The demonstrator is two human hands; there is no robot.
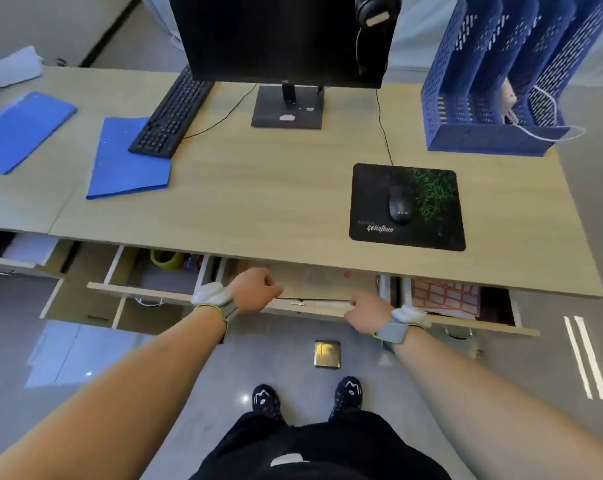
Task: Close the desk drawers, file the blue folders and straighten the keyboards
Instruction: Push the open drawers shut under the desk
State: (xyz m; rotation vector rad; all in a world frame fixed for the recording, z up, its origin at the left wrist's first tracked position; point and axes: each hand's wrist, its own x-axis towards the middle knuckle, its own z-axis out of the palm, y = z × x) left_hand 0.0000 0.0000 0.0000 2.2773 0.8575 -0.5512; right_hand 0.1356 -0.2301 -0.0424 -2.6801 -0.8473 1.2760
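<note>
Our middle drawer (pixel 314 289) sits pulled out just below the desk edge at lower centre of the frame, and both hands are on its front rail. Our left hand (pixel 255 289) is clenched over the rail's left end, and our right hand (pixel 364 315) curls its fingers over the rail farther right, so we judge the push to close is about to begin.

To either side, the left drawer (pixel 147 278) and the right drawer (pixel 459 303) also stand open, and a further drawer (pixel 13 254) shows at the far left edge. Up on the desk (pixel 258 188), two blue folders (pixel 127 161) lie at the upper left, one partly under the skewed keyboard (pixel 173 114); the blue file rack (pixel 501 84) waits at the upper right.

The risks we see: fingers hooked over the rail could be pinched against the desk edge as the drawer goes home. An uneven push could jam it crooked. Loose papers inside may catch and crumple.
</note>
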